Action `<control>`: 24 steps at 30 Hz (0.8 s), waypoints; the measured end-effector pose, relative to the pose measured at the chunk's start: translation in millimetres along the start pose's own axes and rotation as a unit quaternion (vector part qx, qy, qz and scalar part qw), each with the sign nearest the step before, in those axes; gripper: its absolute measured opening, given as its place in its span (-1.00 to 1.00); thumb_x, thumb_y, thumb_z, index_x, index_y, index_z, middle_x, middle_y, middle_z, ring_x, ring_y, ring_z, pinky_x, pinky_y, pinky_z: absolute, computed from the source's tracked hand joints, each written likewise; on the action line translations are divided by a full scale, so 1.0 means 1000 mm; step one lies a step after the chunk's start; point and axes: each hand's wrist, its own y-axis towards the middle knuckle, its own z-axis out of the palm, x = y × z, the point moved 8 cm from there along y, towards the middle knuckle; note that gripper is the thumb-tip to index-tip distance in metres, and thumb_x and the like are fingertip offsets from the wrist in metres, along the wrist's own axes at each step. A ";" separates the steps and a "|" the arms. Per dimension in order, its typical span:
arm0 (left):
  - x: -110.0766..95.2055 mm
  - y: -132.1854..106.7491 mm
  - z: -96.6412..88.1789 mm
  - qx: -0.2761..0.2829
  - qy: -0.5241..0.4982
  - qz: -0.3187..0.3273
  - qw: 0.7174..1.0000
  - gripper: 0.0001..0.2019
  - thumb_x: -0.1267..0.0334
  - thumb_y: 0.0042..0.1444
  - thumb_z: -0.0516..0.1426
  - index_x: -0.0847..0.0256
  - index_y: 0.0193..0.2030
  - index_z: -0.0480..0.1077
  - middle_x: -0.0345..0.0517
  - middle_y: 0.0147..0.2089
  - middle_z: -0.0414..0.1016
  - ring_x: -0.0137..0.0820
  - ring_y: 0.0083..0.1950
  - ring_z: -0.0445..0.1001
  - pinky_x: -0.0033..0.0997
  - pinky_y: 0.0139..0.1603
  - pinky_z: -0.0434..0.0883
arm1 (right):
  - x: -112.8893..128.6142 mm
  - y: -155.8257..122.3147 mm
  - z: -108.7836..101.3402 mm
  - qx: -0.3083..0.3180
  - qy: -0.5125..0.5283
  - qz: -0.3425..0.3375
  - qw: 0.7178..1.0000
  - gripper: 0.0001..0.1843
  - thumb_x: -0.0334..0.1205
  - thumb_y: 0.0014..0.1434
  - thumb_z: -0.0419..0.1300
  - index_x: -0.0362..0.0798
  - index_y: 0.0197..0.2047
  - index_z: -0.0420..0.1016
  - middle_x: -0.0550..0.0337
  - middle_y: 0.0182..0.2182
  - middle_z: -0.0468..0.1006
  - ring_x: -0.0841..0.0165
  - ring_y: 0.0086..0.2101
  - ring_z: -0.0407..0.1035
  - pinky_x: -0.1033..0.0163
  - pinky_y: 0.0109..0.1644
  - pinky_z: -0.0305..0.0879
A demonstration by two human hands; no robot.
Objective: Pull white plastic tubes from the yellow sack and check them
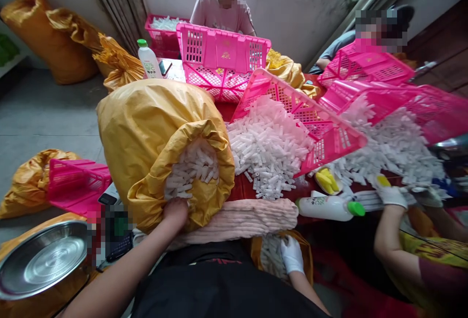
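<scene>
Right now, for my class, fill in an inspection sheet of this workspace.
Surface: red table, heaped with white pieces.
Job's things: yellow sack, mouth open, white pieces inside; a lower sack holds some too.
Clutter: capped bottle on its side; pink baskets.
Grips: left grip, bare, at the yellow sack's mouth; right grip, gloved, at the lower sack.
Cables: thin dark line at far right, perhaps a cord.
Surroundings: coworkers around the table; orange sacks at far left.
</scene>
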 end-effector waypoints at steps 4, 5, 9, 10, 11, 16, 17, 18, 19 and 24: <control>-0.008 0.005 -0.001 -0.005 -0.023 0.040 0.999 -0.73 0.43 0.12 -0.07 0.37 -0.19 0.43 0.28 -0.10 0.43 -0.04 -0.03 0.39 -0.16 -0.12 0.32 | 0.094 0.030 0.041 0.103 0.053 -0.113 0.987 -0.70 -0.23 0.04 -0.05 -0.12 -0.27 0.45 -0.06 -0.23 0.49 0.19 -0.14 0.36 0.08 0.06 0.21; -0.012 0.004 -0.004 -0.010 -0.032 0.057 0.998 -0.75 0.38 0.14 -0.06 0.34 -0.18 0.41 0.24 -0.08 0.42 -0.07 -0.02 0.39 -0.18 -0.10 0.32 | 0.125 0.040 0.056 0.122 0.058 -0.131 0.982 -0.70 -0.25 0.05 -0.04 -0.12 -0.22 0.45 -0.02 -0.19 0.48 0.24 -0.10 0.34 0.14 0.08 0.18; -0.028 -0.009 -0.014 -0.008 -0.153 0.103 0.983 -0.72 0.19 0.22 -0.12 0.24 -0.07 0.30 0.03 -0.19 0.48 -0.27 -0.17 0.45 -0.37 -0.16 0.32 | 0.212 0.082 0.110 0.165 0.060 -0.130 0.976 -0.67 -0.37 0.02 0.05 -0.14 -0.11 0.39 -0.07 -0.04 0.40 0.24 -0.03 0.27 0.19 0.09 0.12; -0.033 -0.014 -0.017 -0.011 -0.203 0.112 0.973 -0.71 0.17 0.22 -0.12 0.22 -0.05 0.27 0.01 -0.21 0.48 -0.29 -0.20 0.45 -0.39 -0.17 0.32 | 0.223 0.086 0.119 0.175 0.059 -0.116 0.976 -0.70 -0.39 0.01 0.05 -0.15 -0.14 0.39 -0.10 -0.08 0.41 0.23 -0.06 0.29 0.17 0.06 0.13; -0.038 -0.019 -0.021 -0.018 -0.257 0.124 0.958 -0.71 0.14 0.21 -0.11 0.21 -0.03 0.25 0.01 -0.21 0.48 -0.29 -0.21 0.45 -0.39 -0.18 0.32 | 0.230 0.086 0.126 0.189 0.060 -0.102 0.975 -0.75 -0.40 0.01 0.06 -0.16 -0.19 0.40 -0.11 -0.14 0.43 0.22 -0.11 0.32 0.16 0.01 0.16; -0.059 -0.046 -0.040 -0.014 -0.469 0.157 0.869 -0.70 0.06 0.19 -0.09 0.21 -0.11 0.26 -0.17 -0.40 0.41 -0.43 -0.44 0.37 -0.49 -0.36 0.31 | 0.254 0.031 0.119 0.274 0.122 -0.083 0.950 -0.81 -0.26 0.06 0.10 -0.11 -0.21 0.32 0.13 -0.42 0.45 0.38 -0.41 0.35 0.30 -0.33 0.26; -0.061 -0.050 -0.044 -0.008 -0.492 0.159 0.856 -0.70 0.05 0.18 -0.09 0.22 -0.13 0.27 -0.18 -0.42 0.39 -0.44 -0.47 0.35 -0.50 -0.39 0.31 | 0.260 0.014 0.110 0.292 0.169 -0.079 0.938 -0.74 -0.19 0.08 0.09 -0.08 -0.15 0.27 0.18 -0.42 0.44 0.42 -0.48 0.33 0.34 -0.42 0.24; -0.063 -0.055 -0.049 -0.008 -0.506 0.164 0.847 -0.69 0.06 0.18 -0.08 0.23 -0.13 0.28 -0.18 -0.42 0.40 -0.44 -0.46 0.35 -0.50 -0.39 0.31 | 0.268 -0.003 0.100 0.312 0.236 -0.066 0.918 -0.68 -0.11 0.09 0.09 -0.05 -0.09 0.22 0.22 -0.43 0.43 0.46 -0.53 0.30 0.37 -0.50 0.20; -0.065 -0.059 -0.054 -0.010 -0.513 0.175 0.840 -0.70 0.06 0.18 -0.07 0.23 -0.14 0.29 -0.16 -0.39 0.41 -0.43 -0.42 0.36 -0.49 -0.36 0.32 | 0.277 -0.020 0.089 0.333 0.314 -0.047 0.888 -0.62 -0.04 0.09 0.10 -0.02 -0.07 0.17 0.25 -0.43 0.43 0.48 -0.59 0.26 0.40 -0.57 0.14; -0.078 -0.079 -0.070 0.012 -0.564 0.237 0.791 -0.69 0.06 0.16 0.00 0.24 -0.13 0.35 -0.07 -0.20 0.45 -0.36 -0.19 0.38 -0.43 -0.14 0.32 | 0.321 -0.086 0.050 0.389 0.502 -0.024 0.772 -0.64 -0.08 -0.07 0.31 0.00 -0.35 0.20 0.40 -0.58 0.31 0.55 -0.63 0.16 0.44 -0.60 0.09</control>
